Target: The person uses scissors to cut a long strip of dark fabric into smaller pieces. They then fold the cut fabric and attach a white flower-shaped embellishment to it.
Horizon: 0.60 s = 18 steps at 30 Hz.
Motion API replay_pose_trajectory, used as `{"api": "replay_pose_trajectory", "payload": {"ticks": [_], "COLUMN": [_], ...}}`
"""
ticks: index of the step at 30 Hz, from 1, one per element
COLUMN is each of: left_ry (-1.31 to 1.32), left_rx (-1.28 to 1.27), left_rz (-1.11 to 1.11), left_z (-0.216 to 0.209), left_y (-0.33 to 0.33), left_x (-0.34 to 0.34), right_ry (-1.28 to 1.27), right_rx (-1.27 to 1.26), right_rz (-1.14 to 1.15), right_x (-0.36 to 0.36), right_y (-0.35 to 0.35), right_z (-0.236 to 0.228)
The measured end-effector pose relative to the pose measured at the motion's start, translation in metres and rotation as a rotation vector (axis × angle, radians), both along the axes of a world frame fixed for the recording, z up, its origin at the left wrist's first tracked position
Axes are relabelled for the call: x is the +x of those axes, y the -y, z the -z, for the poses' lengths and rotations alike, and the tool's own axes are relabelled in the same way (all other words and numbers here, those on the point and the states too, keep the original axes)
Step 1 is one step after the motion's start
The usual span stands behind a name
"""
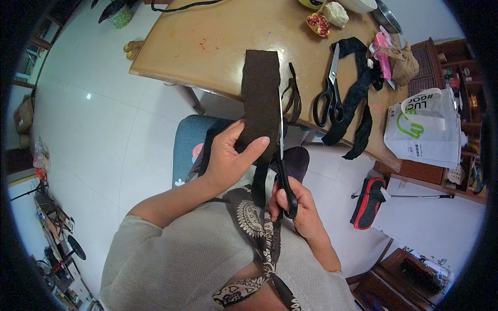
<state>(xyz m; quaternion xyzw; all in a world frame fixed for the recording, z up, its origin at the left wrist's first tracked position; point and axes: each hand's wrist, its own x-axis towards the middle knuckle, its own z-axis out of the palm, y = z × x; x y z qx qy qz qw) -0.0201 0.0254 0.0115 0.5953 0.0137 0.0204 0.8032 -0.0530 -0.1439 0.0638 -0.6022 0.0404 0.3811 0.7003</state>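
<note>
A long dark brown strip of cloth (261,88) stands up over the table's near edge. My left hand (228,155) grips its lower part, thumb on the front and fingers behind. In my right hand (303,207) are black-handled scissors (283,179), my fingers around the handles. Their blades run upward along the cloth's right edge; whether they touch or cut it I cannot tell. A narrow dark strip (293,101) hangs over the table edge just right of the blades. Further right, a second pair of scissors (332,82) lies beside crumpled black cloth strips (358,85).
On the tan table (207,62) are an opened pomegranate (318,25), a metal bowl (388,18), a pink packet (384,54), a brown bag (404,65) and a white tote bag (420,127). A blue padded seat (184,140) is below me. Right lies a red-and-black mop head (369,203).
</note>
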Motion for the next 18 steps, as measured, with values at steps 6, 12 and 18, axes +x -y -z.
{"api": "replay_pose_trajectory", "payload": {"ticks": [6, 12, 18], "left_ry": [-0.012, 0.005, 0.053], "left_rx": [-0.029, -0.013, 0.012], "left_rz": [-0.01, 0.011, 0.012], "left_z": [-0.0021, -0.002, -0.0005], "left_y": [0.0011, -0.0012, -0.0015], "left_x": [-0.0009, -0.002, -0.0022], "right_ry": [-0.004, 0.025, 0.036], "right_rx": [0.002, 0.002, -0.022], "right_rz": [-0.012, -0.04, -0.019], "right_x": [-0.0009, 0.0019, 0.0069], "right_y": [0.0014, -0.0002, -0.0004], "right_z": [0.0017, -0.0012, -0.002]}}
